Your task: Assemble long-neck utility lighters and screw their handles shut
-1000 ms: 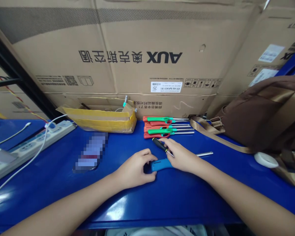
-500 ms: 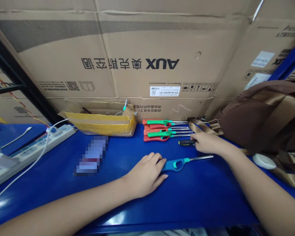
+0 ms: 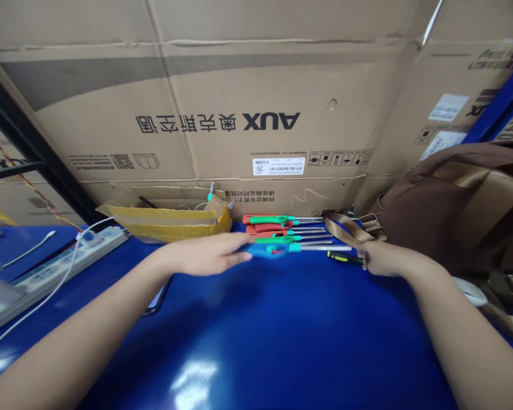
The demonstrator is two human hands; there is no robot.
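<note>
My left hand [image 3: 209, 256] reaches over the blue table [image 3: 282, 341] and grips the handle of a blue long-nosed lighter [image 3: 267, 250], fingers together along it. The lighter lies against the front of a row of red and green lighters [image 3: 277, 225], its metal tube pointing right. My right hand [image 3: 382, 259] is closed on a small screwdriver [image 3: 344, 257]. Its black and yellow handle sticks out to the left of that fist, just right of the lighters' tubes.
A low cardboard box with yellow tape [image 3: 166, 219] stands left of the lighters. A white power strip [image 3: 60, 259] with cables lies at the far left. Big AUX cartons [image 3: 239, 114] wall the back. A brown bag [image 3: 453, 205] and its strap [image 3: 346, 228] fill the right.
My left hand has carried the blue lighter from the middle of the table up to the row of lighters. My right hand has shifted right and nearer, still holding the screwdriver.
</note>
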